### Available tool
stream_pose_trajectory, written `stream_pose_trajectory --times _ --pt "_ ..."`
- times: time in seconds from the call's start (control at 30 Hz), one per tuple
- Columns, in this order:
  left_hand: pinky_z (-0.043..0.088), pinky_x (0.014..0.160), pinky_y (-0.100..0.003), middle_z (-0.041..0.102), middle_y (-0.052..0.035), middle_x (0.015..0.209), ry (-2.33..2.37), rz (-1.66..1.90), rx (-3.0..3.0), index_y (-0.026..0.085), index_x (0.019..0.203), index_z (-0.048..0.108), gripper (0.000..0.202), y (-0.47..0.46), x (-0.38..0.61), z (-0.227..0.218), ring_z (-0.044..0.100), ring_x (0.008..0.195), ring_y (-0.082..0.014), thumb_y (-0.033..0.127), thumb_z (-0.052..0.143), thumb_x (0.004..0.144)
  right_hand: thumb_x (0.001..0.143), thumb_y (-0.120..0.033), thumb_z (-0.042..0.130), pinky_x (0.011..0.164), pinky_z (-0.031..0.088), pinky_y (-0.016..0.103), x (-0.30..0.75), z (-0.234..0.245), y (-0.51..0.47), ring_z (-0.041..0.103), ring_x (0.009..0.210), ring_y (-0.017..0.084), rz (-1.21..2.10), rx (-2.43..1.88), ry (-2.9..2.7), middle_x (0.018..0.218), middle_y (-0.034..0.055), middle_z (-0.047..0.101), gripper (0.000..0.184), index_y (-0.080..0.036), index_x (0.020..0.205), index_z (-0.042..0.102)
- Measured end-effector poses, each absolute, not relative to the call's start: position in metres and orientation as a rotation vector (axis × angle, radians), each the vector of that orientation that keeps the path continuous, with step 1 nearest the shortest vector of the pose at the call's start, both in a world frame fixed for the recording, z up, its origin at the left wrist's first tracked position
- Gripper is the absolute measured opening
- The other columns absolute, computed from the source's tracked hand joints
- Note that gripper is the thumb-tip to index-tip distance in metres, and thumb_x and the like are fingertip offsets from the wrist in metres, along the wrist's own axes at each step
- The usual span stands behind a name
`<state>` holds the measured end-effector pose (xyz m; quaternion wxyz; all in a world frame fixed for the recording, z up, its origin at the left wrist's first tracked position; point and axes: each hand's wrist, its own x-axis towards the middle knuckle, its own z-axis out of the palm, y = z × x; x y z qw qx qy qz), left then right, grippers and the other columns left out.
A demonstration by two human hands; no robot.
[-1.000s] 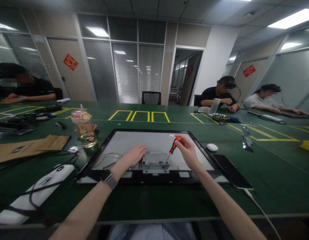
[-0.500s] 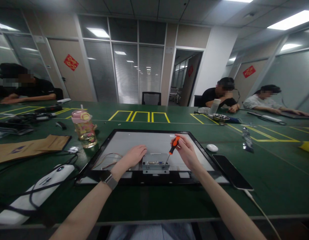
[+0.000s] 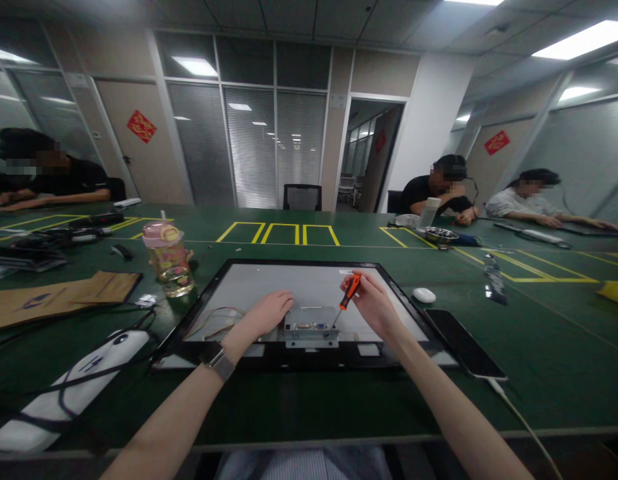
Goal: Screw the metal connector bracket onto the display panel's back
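My right hand (image 3: 376,303) grips the orange and black handle of a screwdriver (image 3: 349,293). The screwdriver leans, with its tip at the right end of a metal bracket box (image 3: 311,333) that has ports along its front. My left hand (image 3: 269,313) lies with outstretched fingers on the left side of that box; its fingertips are partly out of sight. Under both hands is a large flat display panel (image 3: 233,283) with a black frame and a grey back. Thin wires (image 3: 209,317) run over the panel to the left of my left hand.
Left of the panel stand a pink-lidded bottle (image 3: 167,257), a brown paper bag (image 3: 63,297) and a white power strip (image 3: 83,380) with black cables. On the right lie a phone (image 3: 466,343) on a charging cable and a white earbud case (image 3: 423,295). Several people sit around the table.
The screwdriver handle has turned and tilted slightly in my right hand, whose fingers have shifted around it. My left hand and the panel stay in place.
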<state>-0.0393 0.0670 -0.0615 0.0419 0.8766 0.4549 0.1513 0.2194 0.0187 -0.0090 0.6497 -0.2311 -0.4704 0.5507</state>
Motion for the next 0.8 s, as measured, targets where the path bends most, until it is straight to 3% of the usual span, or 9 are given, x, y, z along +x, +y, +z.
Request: stream_pose_trajectory --times 0.17,0.3,0.53,0.8 --pt "0.031 0.101 -0.034 0.051 -0.0097 0.128 1.398 0.449 2.687 0.015 0.116 0.053 0.040 0.0703 -0.0406 -0.0660 0.045 0.119 -0.0196 0.033 0.024 0.095 0.073 -0.033 0.067 0.097 0.039 0.044 0.2208 -0.0107 0.0199 0.059 0.081 0.015 1.226 -0.532 -1.096 0.083 -0.0011 0.064 0.013 -0.028 0.085 0.067" --pt "0.031 0.101 -0.034 0.052 -0.0090 0.127 1.395 0.468 2.692 0.016 0.116 0.053 0.041 0.0711 -0.0414 -0.0670 0.045 0.118 -0.0191 0.035 0.022 0.095 0.075 -0.034 0.065 0.095 0.039 0.045 0.2214 -0.0092 0.0199 0.060 0.085 0.018 1.263 -0.523 -1.091 0.086 0.0008 0.065 0.019 -0.027 0.092 0.066" --pt "0.029 0.102 -0.033 0.051 -0.0087 0.128 1.404 0.443 2.666 0.015 0.117 0.052 0.041 0.0701 -0.0406 -0.0649 0.045 0.118 -0.0187 0.035 0.023 0.095 0.075 -0.029 0.064 0.094 0.040 0.043 0.2234 -0.0072 0.0222 0.060 0.086 0.019 1.301 -0.480 -1.074 0.089 0.0012 0.065 0.010 -0.025 0.083 0.067" --pt "0.030 0.102 -0.032 0.052 -0.0091 0.127 1.404 0.431 2.697 0.015 0.117 0.053 0.040 0.0700 -0.0399 -0.0643 0.045 0.119 -0.0183 0.033 0.024 0.095 0.073 -0.035 0.066 0.093 0.039 0.043 0.2185 -0.0044 0.0161 0.061 0.088 0.021 1.235 -0.539 -1.117 0.089 0.0037 0.067 0.024 -0.023 0.094 0.066"
